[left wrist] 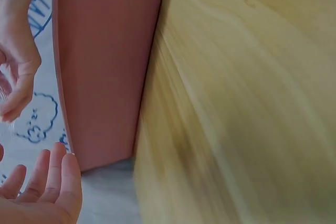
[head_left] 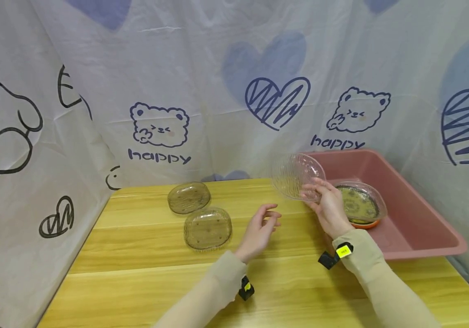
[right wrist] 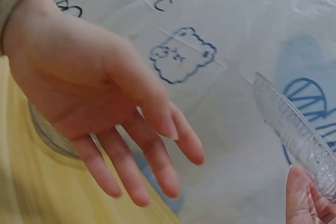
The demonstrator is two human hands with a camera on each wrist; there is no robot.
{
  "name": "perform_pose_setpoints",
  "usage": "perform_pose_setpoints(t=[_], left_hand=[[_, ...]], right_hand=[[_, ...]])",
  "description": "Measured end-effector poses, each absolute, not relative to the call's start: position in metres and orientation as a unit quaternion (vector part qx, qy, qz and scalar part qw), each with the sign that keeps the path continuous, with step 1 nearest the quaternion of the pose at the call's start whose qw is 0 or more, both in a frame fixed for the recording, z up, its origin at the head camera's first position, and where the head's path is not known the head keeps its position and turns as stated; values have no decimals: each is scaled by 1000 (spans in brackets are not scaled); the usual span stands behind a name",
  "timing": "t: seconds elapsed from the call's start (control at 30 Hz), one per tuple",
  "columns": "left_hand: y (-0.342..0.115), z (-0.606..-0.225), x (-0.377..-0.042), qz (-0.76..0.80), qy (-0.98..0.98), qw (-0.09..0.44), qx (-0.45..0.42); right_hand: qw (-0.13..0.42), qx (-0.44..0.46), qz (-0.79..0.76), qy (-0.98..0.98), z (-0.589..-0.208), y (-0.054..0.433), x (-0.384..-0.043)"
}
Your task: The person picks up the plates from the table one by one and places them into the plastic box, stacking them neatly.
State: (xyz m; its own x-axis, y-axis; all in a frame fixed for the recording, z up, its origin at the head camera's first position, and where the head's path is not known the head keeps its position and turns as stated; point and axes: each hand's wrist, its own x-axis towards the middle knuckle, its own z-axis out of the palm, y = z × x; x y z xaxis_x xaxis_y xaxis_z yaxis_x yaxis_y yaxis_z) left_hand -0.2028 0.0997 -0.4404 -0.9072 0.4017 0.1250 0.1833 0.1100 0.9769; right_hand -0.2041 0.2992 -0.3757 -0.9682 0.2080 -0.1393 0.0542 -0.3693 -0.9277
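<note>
My right hand (head_left: 326, 205) pinches the edge of a clear ribbed plate (head_left: 293, 175), raised at the left rim of the pink basin. In the right wrist view that plate (right wrist: 294, 129) appears nearly edge-on, with the thumb (right wrist: 297, 192) against it. My left hand (head_left: 260, 230) hovers over the middle of the table, fingers loosely spread and holding nothing. To its left lie two smoky-tinted glass dishes, a nearer one (head_left: 208, 229) and a farther one (head_left: 189, 197).
The pink basin (head_left: 423, 223) stands at the right side of the wooden table (head_left: 144, 278). Inside it, a clear dish (head_left: 359, 202) with a dark pattern showing sits above something orange-rimmed (head_left: 367, 224). A printed cloth (head_left: 218, 105) hangs behind the table and along both sides.
</note>
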Motion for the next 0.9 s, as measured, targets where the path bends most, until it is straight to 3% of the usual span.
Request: perform_pose_setpoints(t=[0.4, 0.63, 0.9], left_hand=[[130, -431, -197, 520, 803, 46, 287], [147, -432, -192, 335, 864, -39, 373], [164, -431, -189, 185, 876, -87, 437]], right_hand=[[66, -119, 843, -521, -374, 348, -210], [56, -115, 858, -497, -375, 376, -210], [61, -113, 853, -505, -380, 401, -209]])
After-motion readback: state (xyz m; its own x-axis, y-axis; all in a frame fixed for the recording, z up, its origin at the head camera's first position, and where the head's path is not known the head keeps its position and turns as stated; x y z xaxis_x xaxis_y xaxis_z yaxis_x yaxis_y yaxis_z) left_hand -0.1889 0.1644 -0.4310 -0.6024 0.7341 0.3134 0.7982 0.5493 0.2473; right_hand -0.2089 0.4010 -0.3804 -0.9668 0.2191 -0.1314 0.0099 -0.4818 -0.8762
